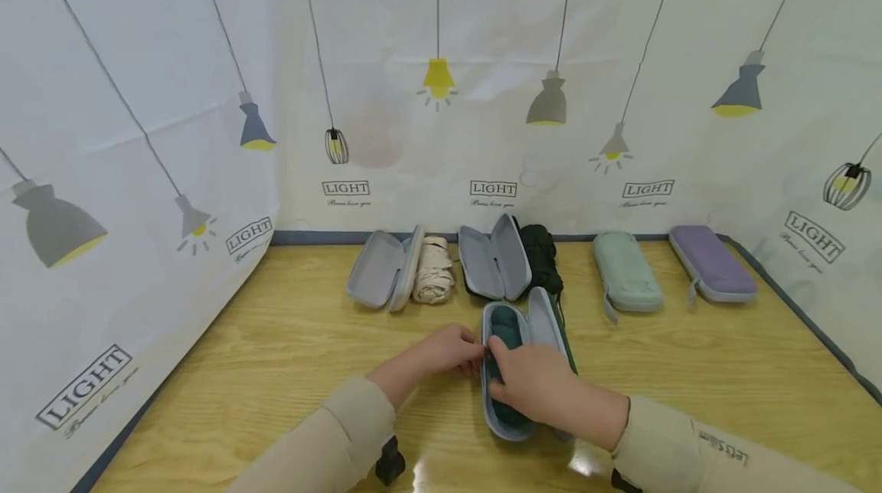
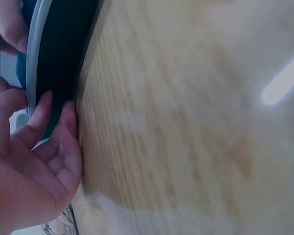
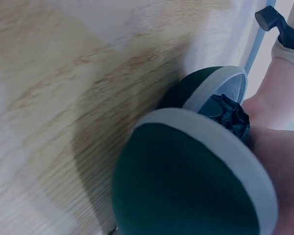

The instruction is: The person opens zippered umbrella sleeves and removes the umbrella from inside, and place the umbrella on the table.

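Observation:
An open dark green zip case [image 1: 506, 432] with a pale grey lining lies lengthwise before me, its lid [image 1: 543, 317] raised on the right. Inside it is a dark green rolled bundle, apparently a folded umbrella [image 1: 505, 318]; its pleated fabric end shows in the right wrist view. My left hand [image 1: 451, 349] grips the case's left rim, with the thumb at the edge and the fingers against the outer wall [image 2: 63, 49]. Reaching across from the right, my right hand [image 1: 540, 382] rests on the umbrella, thumb and forefinger spread apart. Its other fingers are hidden in the head view.
Behind stand an open grey-lined case [image 1: 375, 271], a cream rolled umbrella [image 1: 434, 271], another open case [image 1: 482, 263] and a black rolled umbrella [image 1: 540, 256]. Closed mint [image 1: 627, 271] and purple [image 1: 713, 263] cases lie right. A lamp-printed sheet [image 1: 400, 95] surrounds the wooden table [image 1: 276, 370].

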A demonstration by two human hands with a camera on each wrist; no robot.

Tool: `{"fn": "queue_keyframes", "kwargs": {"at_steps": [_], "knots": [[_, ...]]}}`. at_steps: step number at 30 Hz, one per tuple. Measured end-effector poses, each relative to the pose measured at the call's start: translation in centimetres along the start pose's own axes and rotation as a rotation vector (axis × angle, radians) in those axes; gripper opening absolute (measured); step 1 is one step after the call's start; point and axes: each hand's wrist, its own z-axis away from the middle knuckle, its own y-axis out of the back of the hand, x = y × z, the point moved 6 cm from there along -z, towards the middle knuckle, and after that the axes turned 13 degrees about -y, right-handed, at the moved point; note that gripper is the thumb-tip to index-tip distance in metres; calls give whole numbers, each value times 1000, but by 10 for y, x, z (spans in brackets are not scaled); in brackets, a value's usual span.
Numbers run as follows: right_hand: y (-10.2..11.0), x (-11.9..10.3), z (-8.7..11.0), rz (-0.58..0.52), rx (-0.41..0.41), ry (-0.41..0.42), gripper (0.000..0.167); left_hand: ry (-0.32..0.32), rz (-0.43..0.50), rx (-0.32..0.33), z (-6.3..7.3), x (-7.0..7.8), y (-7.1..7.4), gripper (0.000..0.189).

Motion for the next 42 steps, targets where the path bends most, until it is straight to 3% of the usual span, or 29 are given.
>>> {"fn": "queue_keyframes", "kwargs": {"at_steps": [5, 12, 19, 23, 27, 35, 42], "knots": [[-5, 3, -3, -40, -79, 17, 39, -23, -58, -32, 9, 9, -6, 21], [-7, 11, -5, -114, -172, -16, 40, -38, -130, -43, 20, 20, -12, 23], [-6, 16, -2, -205, -159, -20, 35, -58, -215, -12, 23, 27, -12, 23], [-6, 15, 2, -256, -124, 22, 36, -81, -237, -6, 27, 29, -11, 22], [-7, 16, 5, -346, -142, 46, 35, -91, -238, 9, 30, 28, -9, 21], [-5, 14, 10, -515, -239, 12, 38, -70, -233, 46, 40, 33, 1, 20], [-1, 17, 16, -551, -226, 7, 39, -28, -230, 66, 48, 31, 16, 22]]}}
